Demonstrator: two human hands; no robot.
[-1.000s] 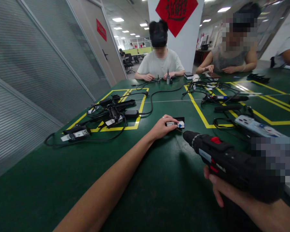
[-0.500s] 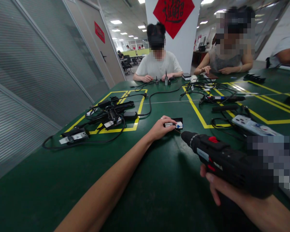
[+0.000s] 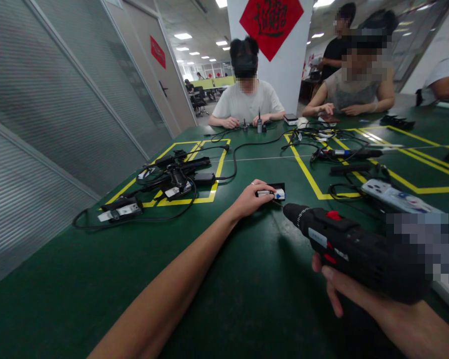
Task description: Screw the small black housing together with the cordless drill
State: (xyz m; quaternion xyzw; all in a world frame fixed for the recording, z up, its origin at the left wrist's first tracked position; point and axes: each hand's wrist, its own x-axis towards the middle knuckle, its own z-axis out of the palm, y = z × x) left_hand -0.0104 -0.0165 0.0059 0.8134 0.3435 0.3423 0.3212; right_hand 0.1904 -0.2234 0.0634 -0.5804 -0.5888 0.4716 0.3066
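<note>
- Block (image 3: 280, 193), small and black with white and blue parts, lies on the green counter (image 3: 78, 279) near the middle of my view, its long axis running roughly side to side; I read the rest from the left.
- Cabled black gear (image 3: 177, 177) sits to the left on and around yellow tape, well apart from both my hands.
- My left hand (image 3: 247, 200) is the nearer one, touching the block from its left side. Thumb and fingers are closed in, pinching it with the palm low; the right end with the blue part shows past the fingertips.
- The thin bit (image 3: 278, 203) comes in from the right, at the near side of the block and close beside my thumb. I cannot tell whether its tip touches.
- The drill (image 3: 344, 237) lies along a slant, chuck up and to the left, body down and to the right, so its long axis crosses the block's at an angle. From it, the block is ahead and to the left.
- My right hand (image 3: 362, 294) is below the drill body, fingers wrapped around the grip, well apart from the block. I cannot tell whether a finger presses the trigger.
- A pale strip (image 3: 398, 197) lies beyond the drill, off to the right, with neither hand on it.
</note>
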